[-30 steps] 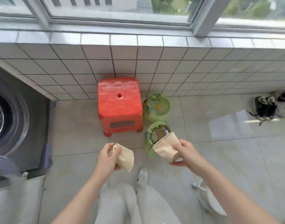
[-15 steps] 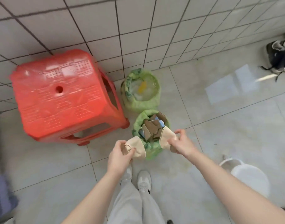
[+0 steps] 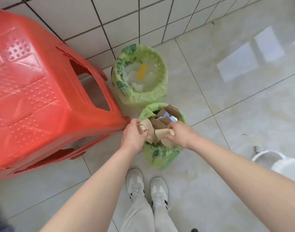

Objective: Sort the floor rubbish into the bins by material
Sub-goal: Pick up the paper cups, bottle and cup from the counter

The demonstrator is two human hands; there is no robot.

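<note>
My shoes [image 3: 146,186] planted just short of the near bin [image 3: 161,154]. Left hand [image 3: 135,136] grips one crushed paper cup [image 3: 147,129]; right hand [image 3: 182,133] pinches a second paper cup [image 3: 161,133], both at the rim. Bin is packed with cardboard [image 3: 161,121], so I'd press the cups down into it before letting go, or they'll likely slide off. Far bin [image 3: 140,72] holds clear plastic, not for these.

Tiled floor [image 3: 244,114] — stool [image 3: 42,97], bins [image 3: 140,97] (two)
</note>
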